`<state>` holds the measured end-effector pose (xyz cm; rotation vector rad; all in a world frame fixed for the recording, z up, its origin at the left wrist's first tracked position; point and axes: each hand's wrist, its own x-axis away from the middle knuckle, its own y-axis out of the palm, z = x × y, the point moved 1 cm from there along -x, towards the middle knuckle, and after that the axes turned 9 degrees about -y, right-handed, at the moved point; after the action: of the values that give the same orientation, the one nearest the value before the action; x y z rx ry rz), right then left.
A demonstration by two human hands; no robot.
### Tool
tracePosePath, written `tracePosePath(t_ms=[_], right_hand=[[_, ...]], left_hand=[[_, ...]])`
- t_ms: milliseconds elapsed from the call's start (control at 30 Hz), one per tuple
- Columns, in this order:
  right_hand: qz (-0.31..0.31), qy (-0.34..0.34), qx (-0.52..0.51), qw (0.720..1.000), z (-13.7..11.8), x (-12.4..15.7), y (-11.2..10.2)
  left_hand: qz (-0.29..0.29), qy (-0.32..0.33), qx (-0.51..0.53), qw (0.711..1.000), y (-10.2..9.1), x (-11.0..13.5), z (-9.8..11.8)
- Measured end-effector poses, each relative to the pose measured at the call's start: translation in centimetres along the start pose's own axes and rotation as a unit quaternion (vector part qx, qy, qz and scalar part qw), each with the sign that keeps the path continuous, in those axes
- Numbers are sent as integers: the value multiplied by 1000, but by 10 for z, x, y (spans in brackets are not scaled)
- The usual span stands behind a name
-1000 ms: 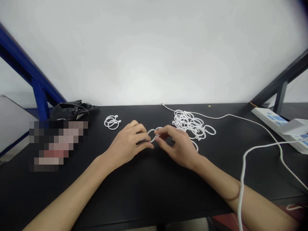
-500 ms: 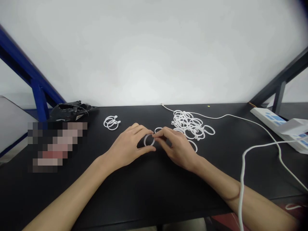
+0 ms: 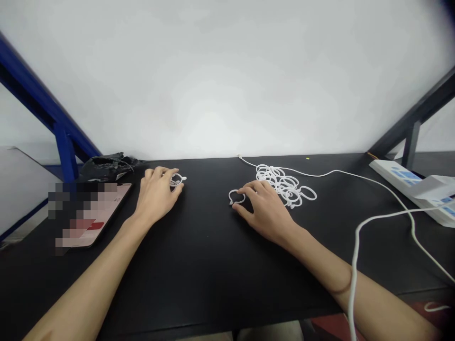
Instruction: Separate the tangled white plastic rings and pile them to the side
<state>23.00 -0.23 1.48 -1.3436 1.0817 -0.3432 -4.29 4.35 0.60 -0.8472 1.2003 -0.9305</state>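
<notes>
My left hand [image 3: 156, 192] is at the left of the black table, with thumb and forefinger curved around thin white rings [image 3: 182, 178] that each carry a small knob. It appears to hold one ring by its edge; the hand partly covers the others. My right hand [image 3: 266, 208] rests over the table near the middle, thumb and forefinger apart at either side of a single white ring [image 3: 229, 195]. That ring lies flat with its knob towards me. Just behind the right hand lies a tangled pile of similar white rings [image 3: 289, 182].
A phone [image 3: 112, 208], partly pixelated, lies on the black table [image 3: 199, 265] at left. Behind it is a crumpled black plastic bag [image 3: 106, 166]. At right are a white power strip [image 3: 398, 175] and a white cable [image 3: 359, 237] crossing before my right forearm.
My hands have parted. The left moved left to the small group of rings, taking a ring from the middle. My right hand stayed near the middle, now around the single ring.
</notes>
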Motion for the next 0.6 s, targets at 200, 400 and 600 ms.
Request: tracePosePath(t_ms=[200,400,600], right_hand=[[-37,8,15,999,2,2,3],[-52,-7,17,998,5,0,5],[-9,-48,-89,995,0,-2,1]], left_hand=[[-14,-21,-24,999,3,0,-6],[6,53,46,998,-8,11,19],[-75,239,166,954,-17,38,54]])
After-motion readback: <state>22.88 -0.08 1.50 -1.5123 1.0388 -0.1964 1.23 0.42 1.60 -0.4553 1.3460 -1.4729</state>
